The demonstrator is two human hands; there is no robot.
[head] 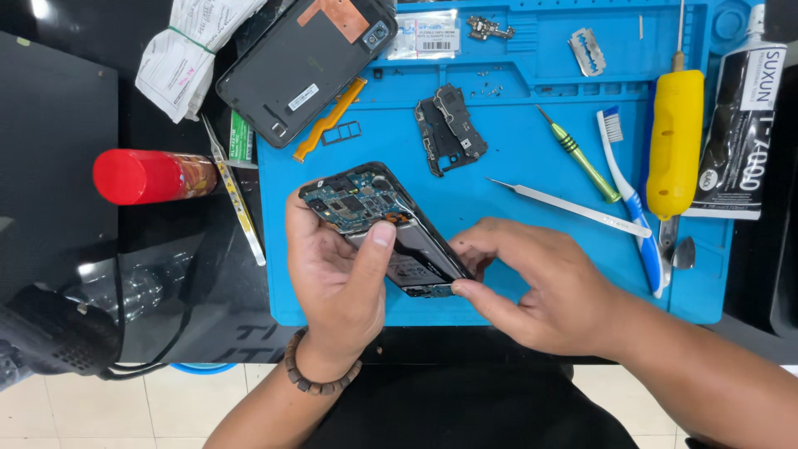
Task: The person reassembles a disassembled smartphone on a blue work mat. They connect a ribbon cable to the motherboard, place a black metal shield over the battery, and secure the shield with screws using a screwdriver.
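Note:
My left hand [337, 278] grips an opened phone [378, 220] with its back off, circuit board and battery showing, tilted above the blue work mat [515, 166]. The left thumb presses across the battery's upper end. My right hand [532, 278] pinches the phone's lower end with thumb and forefinger. A bead bracelet sits on my left wrist.
On the mat lie a black inner cover [449, 129], metal tweezers [573, 208], a green screwdriver [578, 154], a toothbrush [632, 199], a yellow-handled tool [675, 141], a razor blade [587, 50] and an orange flex strip [328, 120]. A phone back cover [303, 66], red can [154, 176] and glue tube [740, 125] stand around.

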